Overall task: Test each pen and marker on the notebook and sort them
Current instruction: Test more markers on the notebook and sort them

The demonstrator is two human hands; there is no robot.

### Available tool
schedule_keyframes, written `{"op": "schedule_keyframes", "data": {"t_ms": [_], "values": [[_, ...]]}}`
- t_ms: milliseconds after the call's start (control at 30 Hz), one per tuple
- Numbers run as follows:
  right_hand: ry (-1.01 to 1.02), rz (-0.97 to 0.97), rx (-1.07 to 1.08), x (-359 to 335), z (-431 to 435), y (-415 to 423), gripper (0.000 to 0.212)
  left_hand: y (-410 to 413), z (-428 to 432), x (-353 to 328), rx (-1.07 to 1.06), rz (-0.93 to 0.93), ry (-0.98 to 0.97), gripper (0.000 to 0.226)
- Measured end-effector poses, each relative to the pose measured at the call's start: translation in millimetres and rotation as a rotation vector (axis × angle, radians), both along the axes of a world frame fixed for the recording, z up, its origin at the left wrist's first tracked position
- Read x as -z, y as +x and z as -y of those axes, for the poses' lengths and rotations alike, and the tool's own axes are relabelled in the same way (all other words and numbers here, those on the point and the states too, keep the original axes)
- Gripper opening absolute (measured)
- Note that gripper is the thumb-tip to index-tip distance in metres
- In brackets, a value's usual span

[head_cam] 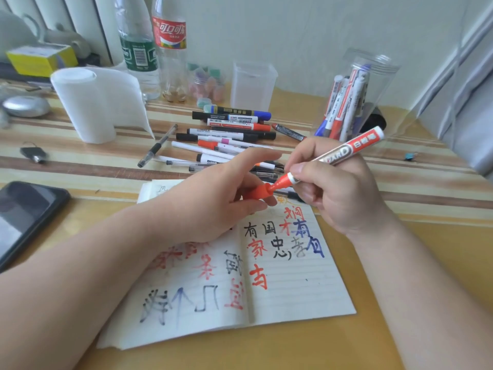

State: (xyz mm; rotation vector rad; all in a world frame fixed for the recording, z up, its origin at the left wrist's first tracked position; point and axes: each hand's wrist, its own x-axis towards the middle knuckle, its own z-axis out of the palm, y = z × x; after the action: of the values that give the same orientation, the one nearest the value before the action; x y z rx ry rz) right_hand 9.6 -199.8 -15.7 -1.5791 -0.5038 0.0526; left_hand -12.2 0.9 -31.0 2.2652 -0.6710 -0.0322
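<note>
An open lined notebook (293,284) lies on the desk, covered with red, black and blue test characters. Above its top edge, my right hand (338,188) grips a red-and-white marker (346,150), tip pointing left. My left hand (213,201) pinches the marker's red cap (257,192), and the red tip sits just at the cap's mouth. A pile of several pens and markers (229,137) lies behind the notebook. A clear round jar (373,73) at the back right holds several more markers (344,108).
A black phone (24,217) lies at the left edge. A white paper roll (98,102), two bottles (152,46), an empty clear square tub (253,84), a silver mouse (25,106) and a black key fob (33,154) stand further back.
</note>
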Motion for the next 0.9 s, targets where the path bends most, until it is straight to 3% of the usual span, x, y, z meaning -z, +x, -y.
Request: {"op": "schedule_keyframes", "data": {"t_ms": [167,367,467,700,900], "values": [[-0.085,0.042,-0.038,5,3,-1,0.004,0,1,6,0.035,0.023,-0.050,0.064],[0.030,-0.091,-0.135,10,14,0,0.013,3,0,12,0.105,-0.204,-0.430,0.038],[0.122,-0.175,-0.203,7,19,0,0.018,3,-2,11,0.092,-0.240,-0.505,0.032],[0.146,-0.200,-0.263,8,16,0,0.039,-1,-4,6,0.001,-0.129,-0.546,0.015],[0.256,-0.346,-0.180,6,0,-8,0.027,-9,-4,8,-0.087,0.116,-0.438,0.018]]}}
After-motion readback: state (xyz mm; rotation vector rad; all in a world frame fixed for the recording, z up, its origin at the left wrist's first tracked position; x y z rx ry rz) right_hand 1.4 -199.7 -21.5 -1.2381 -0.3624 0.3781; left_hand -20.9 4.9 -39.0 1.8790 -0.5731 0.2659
